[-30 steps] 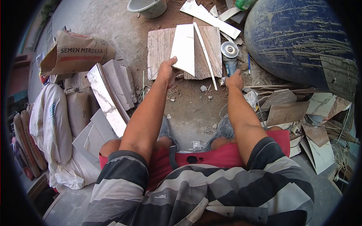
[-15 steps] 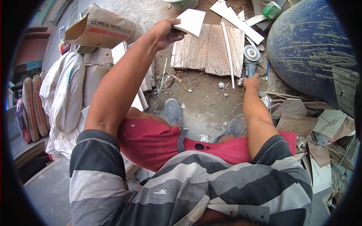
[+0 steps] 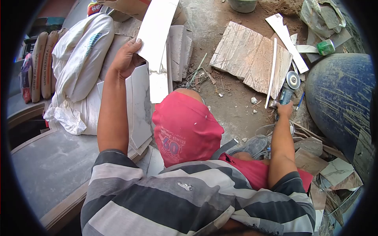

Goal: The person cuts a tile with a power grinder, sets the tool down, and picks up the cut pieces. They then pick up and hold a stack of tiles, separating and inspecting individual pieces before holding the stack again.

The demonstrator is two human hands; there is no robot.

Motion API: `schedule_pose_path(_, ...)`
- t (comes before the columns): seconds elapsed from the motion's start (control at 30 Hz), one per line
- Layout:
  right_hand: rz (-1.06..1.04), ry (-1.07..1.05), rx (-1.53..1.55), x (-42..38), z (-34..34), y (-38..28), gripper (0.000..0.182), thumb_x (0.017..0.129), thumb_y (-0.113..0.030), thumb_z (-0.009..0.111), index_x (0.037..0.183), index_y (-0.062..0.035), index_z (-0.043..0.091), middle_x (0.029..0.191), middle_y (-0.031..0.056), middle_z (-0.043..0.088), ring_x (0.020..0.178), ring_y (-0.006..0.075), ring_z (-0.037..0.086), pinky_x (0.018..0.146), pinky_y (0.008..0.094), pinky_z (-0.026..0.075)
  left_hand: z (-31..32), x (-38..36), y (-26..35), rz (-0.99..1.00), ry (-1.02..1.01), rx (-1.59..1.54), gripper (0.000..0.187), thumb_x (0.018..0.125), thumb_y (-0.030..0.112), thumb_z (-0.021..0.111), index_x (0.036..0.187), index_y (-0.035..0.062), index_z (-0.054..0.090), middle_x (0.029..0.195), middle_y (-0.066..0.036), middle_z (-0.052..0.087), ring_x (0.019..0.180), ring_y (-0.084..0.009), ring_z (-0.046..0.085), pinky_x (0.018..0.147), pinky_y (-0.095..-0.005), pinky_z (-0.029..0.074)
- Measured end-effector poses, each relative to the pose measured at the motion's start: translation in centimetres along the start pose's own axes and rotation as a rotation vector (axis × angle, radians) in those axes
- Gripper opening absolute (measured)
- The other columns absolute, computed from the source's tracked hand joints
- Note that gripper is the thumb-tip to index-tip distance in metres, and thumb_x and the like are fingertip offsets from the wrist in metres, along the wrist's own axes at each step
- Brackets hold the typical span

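My left hand point(image 3: 128, 58) is closed on the edge of a white tile piece point(image 3: 157, 29), raised at the left of the head view. Below it, more white tile point(image 3: 158, 88) shows beside my knee. My right hand point(image 3: 284, 110) is wrapped round the rear of an angle grinder point(image 3: 287, 93), whose round disc point(image 3: 293, 80) points away from me. The grinder lies low by the right edge of a rough, scored slab point(image 3: 246, 59). A narrow white strip point(image 3: 272, 67) rests across that slab. White offcuts point(image 3: 289, 41) lie at its far right corner.
A blue, cement-streaked drum point(image 3: 340, 90) stands at the right, with broken tiles point(image 3: 336, 171) nearer me. At the left are a white sack point(image 3: 82, 57) and several brown cement sacks point(image 3: 40, 65). A green can point(image 3: 325, 47), blue pencil point(image 3: 300, 100) and bucket point(image 3: 242, 4) lie farther off.
My left hand has drawn the white tile piece away from above the slab, leftward and closer to me. The view has turned left. My right hand still holds the grinder by the slab.
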State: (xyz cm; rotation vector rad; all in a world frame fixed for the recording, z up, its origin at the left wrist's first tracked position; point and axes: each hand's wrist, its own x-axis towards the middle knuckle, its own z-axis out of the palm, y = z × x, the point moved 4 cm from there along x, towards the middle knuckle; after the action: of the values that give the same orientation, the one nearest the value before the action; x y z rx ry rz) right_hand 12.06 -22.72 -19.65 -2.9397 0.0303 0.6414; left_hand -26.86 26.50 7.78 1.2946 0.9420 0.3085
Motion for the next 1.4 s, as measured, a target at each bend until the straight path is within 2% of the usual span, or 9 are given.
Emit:
schedule_pose_path(0.23, -0.016, -0.018, 0.03, 2.2, 1.7, 1.2, 0.087, 0.069, -0.032, 0.086, 0.14, -0.0082, 0.043, 0.132, 0.0271, 0.058, 0.122, 0.0431, 0.057, 0.104, 0.049, 0.044, -3.8, -6.2, -10.8, -0.202, 0.271, -0.148, 0.047, 0.102, 0.033, 0.055, 0.135, 0.0005, 0.052, 0.124, -0.011, 0.066, 0.113, -0.0201, 0.065, 0.1, -0.0407, 0.051)
schedule_pose_path(0.37, -0.024, -0.018, 0.063, 2.8, 1.9, 1.8, 0.09, 0.068, -0.029, 0.087, 0.142, -0.0043, 0.042, 0.133, 0.0282, 0.058, 0.125, 0.0429, 0.055, 0.106, 0.0472, 0.043, -3.9, -7.7, -16.3, -0.228, 0.308, -0.252, 0.043, 0.104, 0.029, 0.052, 0.137, 0.0017, 0.048, 0.123, -0.011, 0.065, 0.109, -0.02, 0.066, 0.095, -0.0387, 0.055)
schedule_pose_path(0.83, 0.024, -0.036, 0.011, 2.2, 1.9, 1.9, 0.092, 0.068, -0.03, 0.087, 0.142, -0.0014, 0.041, 0.137, 0.028, 0.055, 0.127, 0.0419, 0.054, 0.108, 0.0461, 0.041, -4.5, -7.6, -18.1, -0.339, 0.289, -0.137, 0.046, 0.103, 0.028, 0.055, 0.14, 0.0014, 0.048, 0.124, -0.012, 0.066, 0.108, -0.023, 0.067, 0.097, -0.04, 0.053)
schedule_pose_path(0.9, 0.02, -0.023, 0.009, 2.5, 2.3, 2.3, 0.092, 0.068, -0.029, 0.087, 0.142, -0.0013, 0.041, 0.136, 0.028, 0.056, 0.127, 0.042, 0.054, 0.108, 0.0461, 0.042, -5.1, -7.4, -16.8, -0.355, 0.344, 0.333, 0.047, 0.1, 0.03, 0.057, 0.133, -0.0037, 0.054, 0.122, -0.019, 0.067, 0.109, -0.0307, 0.067, 0.096, -0.0418, 0.052)
schedule_pose_path(0.93, 0.011, -0.009, 0.01, 2.8, 2.5, 2.3, 0.092, 0.068, -0.029, 0.086, 0.143, -0.0013, 0.04, 0.135, 0.0281, 0.056, 0.126, 0.0421, 0.055, 0.108, 0.0461, 0.042, -4.9, -7.1, -16.3, -0.357, 0.344, 0.334, 0.047, 0.1, 0.03, 0.057, 0.133, -0.0037, 0.054, 0.122, -0.019, 0.067, 0.109, -0.0307, 0.067, 0.096, -0.0418, 0.052)
schedule_pose_path(1.0, 0.01, -0.013, 0.007, 3.0, 2.7, 2.4, 0.092, 0.068, -0.029, 0.086, 0.143, -0.001, 0.04, 0.135, 0.0282, 0.057, 0.126, 0.0424, 0.055, 0.108, 0.0461, 0.042, -4.8, -6.9, -14.9, -0.409, 0.43, 0.903, 0.057, 0.096, 0.037, 0.061, 0.129, -0.0084, 0.056, 0.12, -0.026, 0.067, 0.111, -0.0392, 0.065, 0.098, -0.0436, 0.049)
schedule_pose_path(1.1, 0.018, -0.024, 0.01, 2.5, 2.4, 1.9, 0.093, 0.068, -0.029, 0.086, 0.143, -0.0003, 0.039, 0.134, 0.0285, 0.057, 0.125, 0.0428, 0.056, 0.108, 0.046, 0.042, -3.4, -6.8, -14.5, -0.412, 0.572, 1.061, 0.07, 0.092, 0.045, 0.064, 0.133, -0.0105, 0.052, 0.122, -0.031, 0.064, 0.113, -0.0431, 0.063, 0.1, -0.0449, 0.047)
schedule_pose_path(1.23, 0.015, -0.023, 0.019, 2.8, 2.7, 2.1, 0.092, 0.068, -0.029, 0.086, 0.142, 0.0003, 0.039, 0.133, 0.0292, 0.058, 0.124, 0.0432, 0.056, 0.107, 0.0461, 0.042, -2.0, -6.1, -15.1, -0.5, 0.492, 1.08, 0.078, 0.09, 0.05, 0.066, 0.138, -0.0089, 0.048, 0.129, -0.03, 0.06, 0.12, -0.0401, 0.06, 0.103, -0.0454, 0.046)
schedule_pose_path(1.4, 0.006, -0.019, 0.003, 2.7, 2.6, 2.3, 0.091, 0.068, -0.03, 0.086, 0.141, -0.0003, 0.04, 0.132, 0.0287, 0.059, 0.123, 0.043, 0.057, 0.106, 0.0464, 0.043, -0.9, -5.0, -14.0, -0.357, 0.648, 1.157, 0.109, 0.076, 0.062, 0.075, 0.151, -0.0037, 0.031, 0.137, -0.027, 0.051, 0.127, -0.0392, 0.052, 0.104, -0.0492, 0.044)
